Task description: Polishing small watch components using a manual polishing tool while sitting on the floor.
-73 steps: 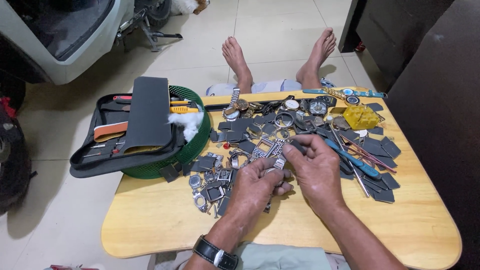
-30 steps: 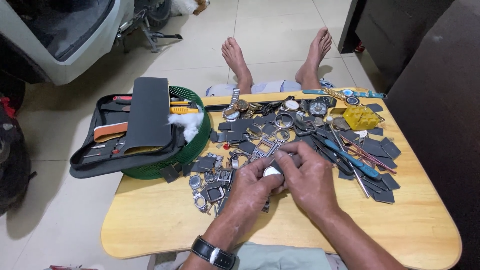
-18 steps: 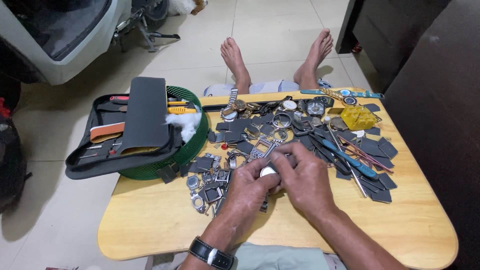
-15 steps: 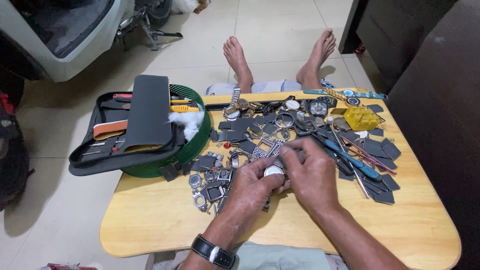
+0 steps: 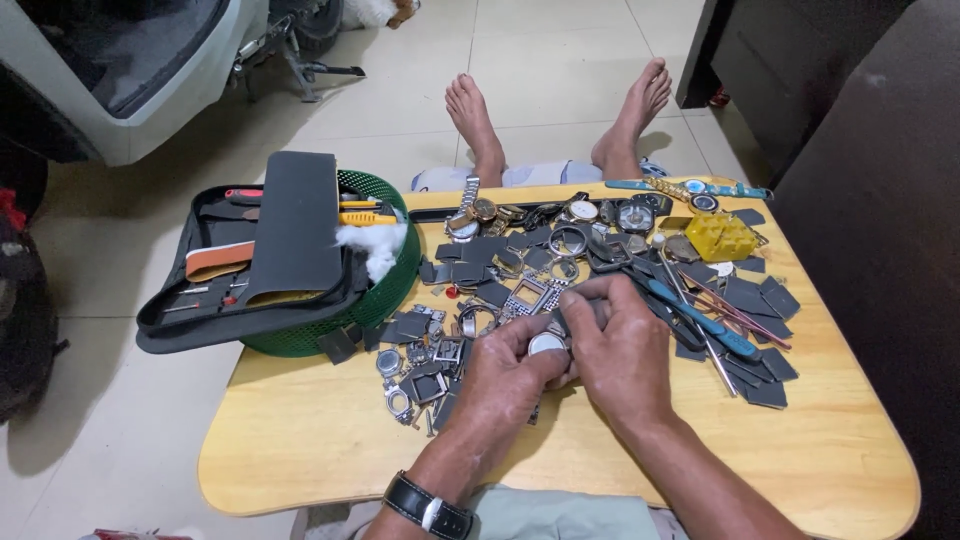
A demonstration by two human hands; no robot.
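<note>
While our two hands meet over the middle of the pale wooden counter (image 5: pixel 300 450), the work looks to us partway done: our left hand (image 5: pixel 505 375) is curled closed around a small round silver watch case (image 5: pixel 547 343), and our right hand (image 5: pixel 625 345) pinches at its upper edge with fingertips bent in, the grip tight on both sides. We judge the case not yet finished, with many loose parts unsorted.

Well to the left of the grip, a black zip tool pouch (image 5: pixel 255 255) lies over a green mesh basket (image 5: pixel 385 275). Just beyond the hands spreads a heap of dark grey square pads and metal watch frames (image 5: pixel 480 270). Right of the grip lie a blue-handled tool (image 5: pixel 700 320) and a yellow plastic block (image 5: pixel 720 237), crowding the working space.
</note>
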